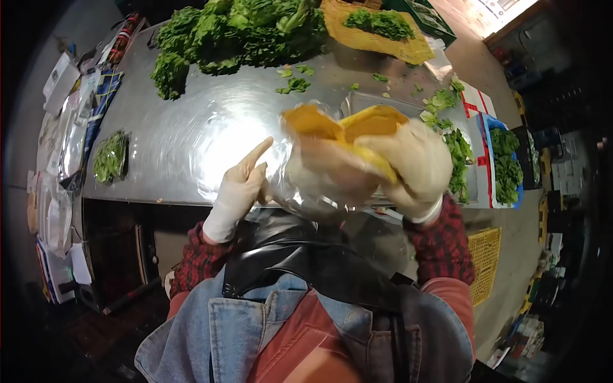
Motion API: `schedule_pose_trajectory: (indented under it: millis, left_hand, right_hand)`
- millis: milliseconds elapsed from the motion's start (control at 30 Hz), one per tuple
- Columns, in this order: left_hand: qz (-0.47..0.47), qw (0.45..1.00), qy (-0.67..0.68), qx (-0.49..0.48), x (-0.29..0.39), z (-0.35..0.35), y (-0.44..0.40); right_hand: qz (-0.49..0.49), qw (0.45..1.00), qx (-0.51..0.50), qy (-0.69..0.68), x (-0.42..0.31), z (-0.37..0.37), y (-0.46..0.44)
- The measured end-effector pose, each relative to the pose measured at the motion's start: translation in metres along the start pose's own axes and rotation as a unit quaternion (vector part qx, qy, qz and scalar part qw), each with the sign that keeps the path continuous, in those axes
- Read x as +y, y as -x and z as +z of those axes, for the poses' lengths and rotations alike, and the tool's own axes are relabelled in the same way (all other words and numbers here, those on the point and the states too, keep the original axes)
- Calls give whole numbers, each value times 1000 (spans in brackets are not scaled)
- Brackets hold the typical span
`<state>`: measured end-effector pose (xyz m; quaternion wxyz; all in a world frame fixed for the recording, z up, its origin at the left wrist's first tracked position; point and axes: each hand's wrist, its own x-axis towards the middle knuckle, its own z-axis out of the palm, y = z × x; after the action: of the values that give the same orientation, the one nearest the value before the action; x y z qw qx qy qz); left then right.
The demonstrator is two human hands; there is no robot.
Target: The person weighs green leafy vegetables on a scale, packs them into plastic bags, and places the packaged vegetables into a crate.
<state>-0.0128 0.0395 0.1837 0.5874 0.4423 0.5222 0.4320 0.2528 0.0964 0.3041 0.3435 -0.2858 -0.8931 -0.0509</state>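
My left hand (237, 191), in a pale glove, is at the table's near edge with its index finger stretched out and thumb apart. Beside it a clear plastic bag (295, 182) bulges, smeared by motion; whether the hand touches it I cannot tell. My gloved right hand (421, 159) is closed around a yellow-orange, sheet-like thing (377, 118), blurred so its exact kind does not show. That thing overlaps the top of the bag. Its lower side and the right fingertips are partly hidden.
Leafy lettuce (242, 35) is heaped at the back of the metal table (153, 121). A wrapped lettuce pack (112, 157) lies at left. More greens rest on a yellow sack (421, 51) and in a blue-lined box (504, 166). A yellow crate (484, 262) stands below right.
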Motion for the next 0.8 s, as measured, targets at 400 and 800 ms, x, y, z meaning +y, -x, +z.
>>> schedule_pose_trajectory:
  millis: [400, 800]
  left_hand:
    - [105, 962, -245, 60, 2, 10, -6]
    - [-1, 977, -84, -196, 18, -33, 24]
  right_hand:
    - [-68, 979, -187, 50, -2, 7, 13]
    - [-72, 931, 178, 309, 113, -91, 92]
